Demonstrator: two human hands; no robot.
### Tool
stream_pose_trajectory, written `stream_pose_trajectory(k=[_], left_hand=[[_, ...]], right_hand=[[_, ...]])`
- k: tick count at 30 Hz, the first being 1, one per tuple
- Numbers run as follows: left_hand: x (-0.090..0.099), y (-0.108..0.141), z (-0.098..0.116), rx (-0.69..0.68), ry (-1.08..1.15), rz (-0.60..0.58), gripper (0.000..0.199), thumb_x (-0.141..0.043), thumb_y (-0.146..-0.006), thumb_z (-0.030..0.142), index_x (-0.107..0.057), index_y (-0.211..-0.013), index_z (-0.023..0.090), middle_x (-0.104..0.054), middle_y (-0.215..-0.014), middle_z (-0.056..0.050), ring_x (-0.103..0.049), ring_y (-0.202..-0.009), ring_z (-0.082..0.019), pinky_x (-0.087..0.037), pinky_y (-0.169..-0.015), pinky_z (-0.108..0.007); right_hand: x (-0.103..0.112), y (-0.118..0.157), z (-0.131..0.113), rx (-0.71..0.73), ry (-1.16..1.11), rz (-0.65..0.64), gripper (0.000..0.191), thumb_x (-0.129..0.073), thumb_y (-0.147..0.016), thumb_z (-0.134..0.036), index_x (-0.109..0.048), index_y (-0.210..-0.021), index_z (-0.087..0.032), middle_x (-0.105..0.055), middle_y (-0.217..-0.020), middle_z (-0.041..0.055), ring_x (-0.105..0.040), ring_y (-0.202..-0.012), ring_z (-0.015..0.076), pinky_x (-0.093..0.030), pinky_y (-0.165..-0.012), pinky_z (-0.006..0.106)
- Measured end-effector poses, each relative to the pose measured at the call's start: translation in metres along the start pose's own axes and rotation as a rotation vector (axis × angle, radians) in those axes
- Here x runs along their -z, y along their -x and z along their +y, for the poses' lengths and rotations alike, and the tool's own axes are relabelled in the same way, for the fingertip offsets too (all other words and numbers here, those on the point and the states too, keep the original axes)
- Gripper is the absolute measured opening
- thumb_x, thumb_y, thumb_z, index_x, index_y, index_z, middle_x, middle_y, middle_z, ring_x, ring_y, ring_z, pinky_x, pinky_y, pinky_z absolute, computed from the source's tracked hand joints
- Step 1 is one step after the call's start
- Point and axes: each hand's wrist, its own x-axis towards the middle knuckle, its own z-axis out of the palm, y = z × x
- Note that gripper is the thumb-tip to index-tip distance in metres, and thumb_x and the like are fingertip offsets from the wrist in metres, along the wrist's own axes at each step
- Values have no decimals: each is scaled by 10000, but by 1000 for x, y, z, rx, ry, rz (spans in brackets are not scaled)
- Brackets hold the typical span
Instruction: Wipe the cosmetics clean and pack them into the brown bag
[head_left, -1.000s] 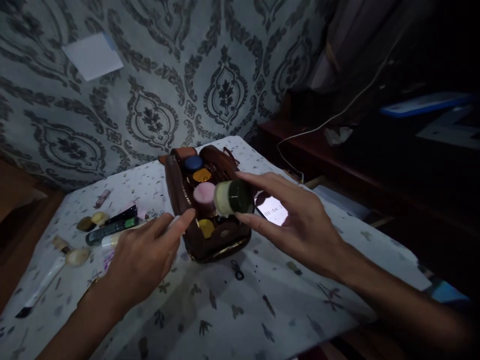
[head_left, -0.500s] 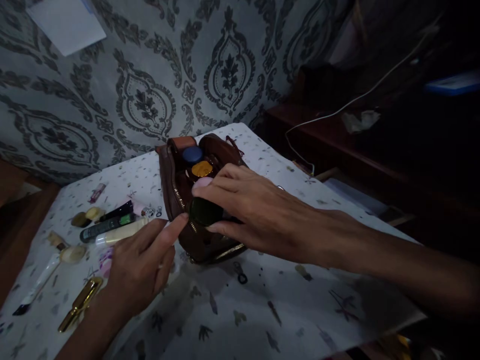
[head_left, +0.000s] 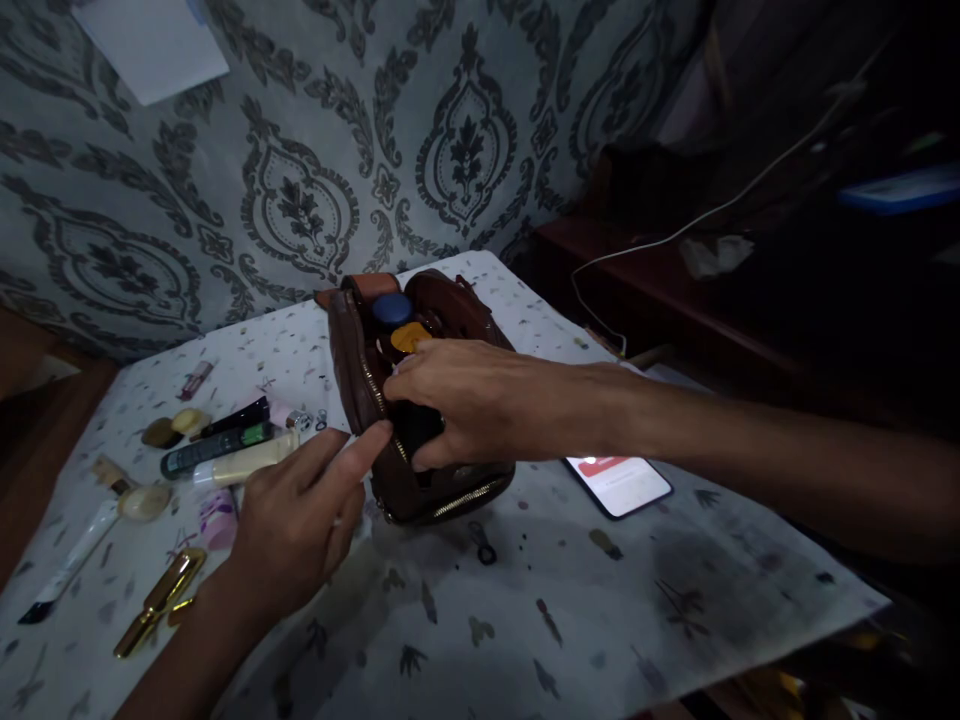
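Note:
A brown zip bag [head_left: 349, 370] stands unzipped on the table, its mouth facing up. My right hand [head_left: 480, 400] reaches down into it, fingers and thumb closed round a dark, rounded item [head_left: 418, 428] whose kind I cannot make out. Just behind those fingers lie a gold-yellow round lid [head_left: 409, 337] and a blue round lid [head_left: 392, 309], both inside the bag. My left hand [head_left: 300, 520] is at the bag's near left side, its extended finger on the zip edge and the others bent.
Left of the bag lie a cream tube [head_left: 247, 460], a dark green tube [head_left: 214, 450], a pink-and-white bottle [head_left: 217, 518], a gold tube [head_left: 159, 600] and a white-handled brush [head_left: 71, 560]. A lit phone [head_left: 622, 485] rests to the right. Patterned wall stands behind.
My right hand has lowered the dark item deeper into the bag. The phone, earlier mostly hidden by my right arm, now shows. My left finger stays at the zip edge.

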Motion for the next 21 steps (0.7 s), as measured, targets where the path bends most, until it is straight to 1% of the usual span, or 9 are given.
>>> stream_pose_trajectory(k=[3,5,7,9,12,16,18,19,21], left_hand=[[0,0,-1,-20,18,12,367,-386,-950,121,-531,-1280,190,-592,-783,-22,-598,-640,-138,-430,-531,-224],[0,0,-1,-23,20,14,376,-392,-944,111,-525,-1286,191,-586,-789,-23,-595,-652,-141,-438,-545,-221],[1,-1,-1,-23,27,9,385,-392,-941,100,-512,-1296,189,-578,-798,-21,-591,-657,-139,-439,-552,-217],[1,-1,-1,-25,27,5,386,-391,-941,89,-502,-1299,183,-562,-790,-16,-574,-646,-136,-429,-545,-215],[0,0,-1,-32,18,3,378,-392,-942,84,-500,-1294,169,-540,-773,-11,-543,-625,-136,-410,-527,-217],[-3,2,-1,-25,41,4,402,-387,-946,89,-487,-1327,169,-536,-784,-15,-554,-659,-141,-420,-553,-219],[-3,3,-2,-19,66,0,424,-393,-948,89,-475,-1355,178,-530,-781,-9,-548,-653,-136,-420,-556,-217],[-3,3,-2,-17,79,-4,436,-396,-949,88,-469,-1368,183,-525,-775,-5,-541,-643,-132,-418,-552,-215],[-3,4,-2,-11,100,-9,453,-394,-952,85,-460,-1388,188,-513,-757,2,-527,-625,-126,-410,-539,-208]], right_hand=[[1,-7,-4,-43,32,-50,199,-834,-683,-264,-652,-698,-186,-564,-640,-9,-568,-653,168,-412,-607,285],[1,-11,-5,-89,32,-109,221,-834,-673,-285,-642,-688,-178,-571,-659,-5,-569,-646,160,-401,-589,274],[1,-12,-7,-126,39,-195,223,-821,-687,-300,-645,-711,-166,-616,-751,24,-596,-708,173,-413,-608,269],[2,-12,-9,-144,68,-283,188,-785,-723,-284,-651,-748,-153,-647,-857,60,-621,-814,198,-434,-658,270],[4,-11,-14,-134,119,-371,125,-723,-766,-252,-659,-801,-151,-650,-898,80,-618,-932,229,-445,-705,272],[7,-13,-17,-114,136,-408,114,-711,-778,-257,-661,-796,-157,-644,-861,69,-619,-919,231,-438,-677,272],[8,-14,-16,-123,134,-409,131,-741,-766,-253,-662,-796,-153,-650,-881,62,-626,-902,221,-446,-688,272],[10,-13,-14,-127,129,-393,144,-756,-759,-252,-664,-806,-152,-655,-906,59,-629,-905,215,-455,-705,272],[13,-10,-10,-112,106,-320,144,-763,-768,-248,-672,-837,-161,-663,-947,46,-633,-918,204,-473,-746,276]])
